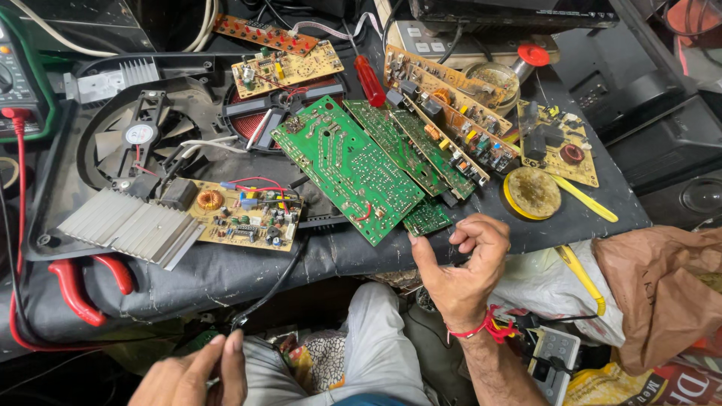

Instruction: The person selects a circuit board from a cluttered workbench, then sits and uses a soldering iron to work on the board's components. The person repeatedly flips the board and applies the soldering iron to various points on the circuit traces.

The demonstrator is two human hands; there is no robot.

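Observation:
My right hand (462, 263) hovers at the bench's front edge, fingers loosely curled and empty, thumb pointing up beside a small green circuit board (426, 218). A red thread band circles its wrist. Just above it lies a large green circuit board (346, 169), solder side up. My left hand (192, 372) is low at the bottom left over my lap, its fingertips pinched at the end of a black cable (271, 289) that drops from a tan board with a copper coil (252, 214).
An opened black cooker base with a fan (139, 135) and a finned heat sink (128, 225) fills the left. Several more boards, a red screwdriver (370, 81) and a round yellow tin (532, 192) crowd the back. A multimeter (19, 83), red-handled pliers (75, 289) and a brown bag (662, 293) flank the bench.

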